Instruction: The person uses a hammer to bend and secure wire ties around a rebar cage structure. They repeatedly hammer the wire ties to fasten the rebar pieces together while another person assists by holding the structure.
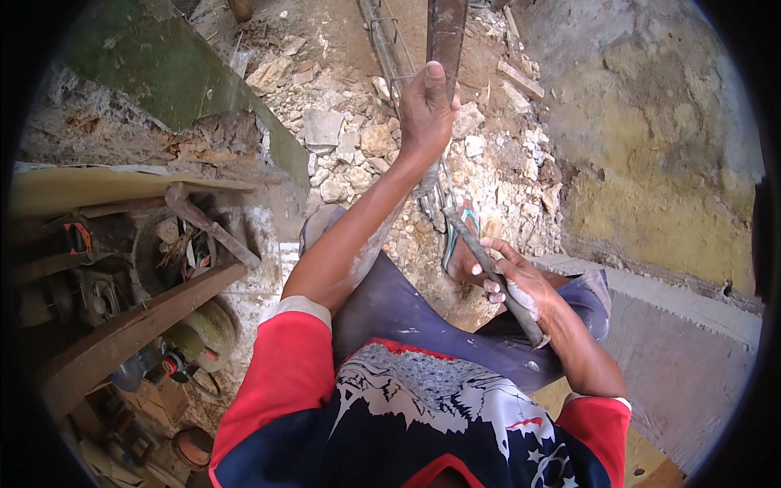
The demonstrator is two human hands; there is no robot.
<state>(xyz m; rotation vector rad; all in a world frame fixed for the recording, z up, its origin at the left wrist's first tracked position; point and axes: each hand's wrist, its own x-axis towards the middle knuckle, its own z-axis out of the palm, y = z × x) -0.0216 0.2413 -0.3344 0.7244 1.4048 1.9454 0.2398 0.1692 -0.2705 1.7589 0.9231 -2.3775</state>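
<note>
Step in hand: I judge it is handling two pieces at once, the left hand [427, 110] with the bar [447, 37] and the right hand [525, 281] with the rod [474, 246].
Next move: in my judgement, it calls for a steady left grip, and for care of the rod's far end, because a bare foot in a sandal [452, 244] is near its line.
Left hand: closed around the bar, thumb lying along it, arm stretched forward.
Right hand: bent around the rod, fingers curled rather than tightly clenched, nearer to the body, above the right leg.
Bar: dark brown, flat-sided and straight; it goes from the left hand out over the top edge of view. Where it ends below the hand, I cannot tell clearly.
Rod: grey, dusty, round and rough; it lies slanted, one end toward the foot, the other over the trousers [407, 309]. What is joined at its far end, I cannot tell.
Cage [377, 32]: thin metal rails with cross ties, just left of the bar.
Rubble [374, 140]: pale broken stones, spread on the ground under both pieces.
Wall [667, 211]: yellowish, stained, on the right side.
Hammer [215, 228]: at the left, well apart from both hands.
</note>
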